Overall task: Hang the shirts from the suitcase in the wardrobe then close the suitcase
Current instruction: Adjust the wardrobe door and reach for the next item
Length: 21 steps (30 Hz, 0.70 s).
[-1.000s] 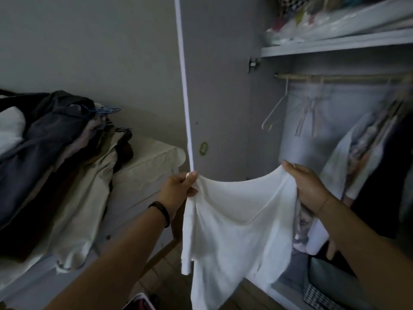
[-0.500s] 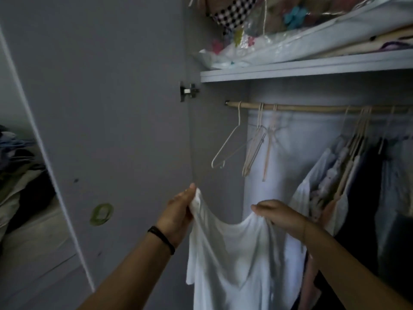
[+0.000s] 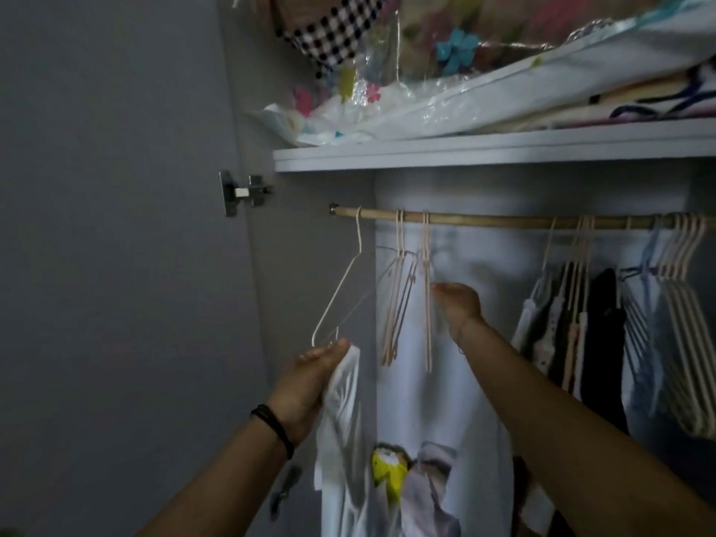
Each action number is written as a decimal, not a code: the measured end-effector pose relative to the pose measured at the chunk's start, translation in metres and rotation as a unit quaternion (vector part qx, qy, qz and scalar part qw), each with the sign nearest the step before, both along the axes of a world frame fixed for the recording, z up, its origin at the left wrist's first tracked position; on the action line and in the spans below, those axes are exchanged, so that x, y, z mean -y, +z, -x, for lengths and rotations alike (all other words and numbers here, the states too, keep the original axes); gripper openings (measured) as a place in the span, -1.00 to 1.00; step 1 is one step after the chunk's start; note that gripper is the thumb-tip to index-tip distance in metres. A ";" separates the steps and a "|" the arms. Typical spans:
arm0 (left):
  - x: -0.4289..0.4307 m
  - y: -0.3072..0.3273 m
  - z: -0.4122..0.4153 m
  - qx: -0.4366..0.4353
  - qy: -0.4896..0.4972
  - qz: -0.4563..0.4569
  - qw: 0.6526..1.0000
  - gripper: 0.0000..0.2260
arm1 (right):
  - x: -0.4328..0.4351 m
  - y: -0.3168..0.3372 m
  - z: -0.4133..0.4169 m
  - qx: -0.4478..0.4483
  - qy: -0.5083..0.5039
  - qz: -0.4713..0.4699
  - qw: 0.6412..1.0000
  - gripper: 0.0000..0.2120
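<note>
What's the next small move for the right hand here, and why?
Probably close the right hand on the nearest empty hanger and lift it off the rail. The left hand alone holds the white shirt, which is not yet on a hanger, and the right hand is raised, empty, right beside the bare hangers.

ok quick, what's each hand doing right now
Left hand: closed, gripping the white shirt.
Right hand: empty, reaching toward the bare hangers on the rail; open or closed cannot be told.
</note>
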<state>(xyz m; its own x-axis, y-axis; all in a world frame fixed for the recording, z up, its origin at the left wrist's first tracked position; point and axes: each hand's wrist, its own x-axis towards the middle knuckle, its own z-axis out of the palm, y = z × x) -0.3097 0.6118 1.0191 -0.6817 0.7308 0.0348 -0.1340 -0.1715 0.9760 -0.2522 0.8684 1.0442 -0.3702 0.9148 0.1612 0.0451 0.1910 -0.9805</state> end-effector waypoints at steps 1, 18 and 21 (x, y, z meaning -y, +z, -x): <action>-0.004 0.003 0.004 0.000 -0.012 -0.004 1.000 -0.62 | -0.011 0.004 0.008 0.016 -0.009 -0.005 1.000 -0.66; -0.036 0.004 0.049 0.023 -0.015 -0.011 1.000 -0.71 | -0.065 0.008 0.059 -0.062 0.064 0.152 0.984 -0.71; -0.041 0.006 0.050 0.017 -0.008 -0.002 1.000 -0.72 | -0.068 0.008 0.056 -0.076 0.063 0.147 0.984 -0.72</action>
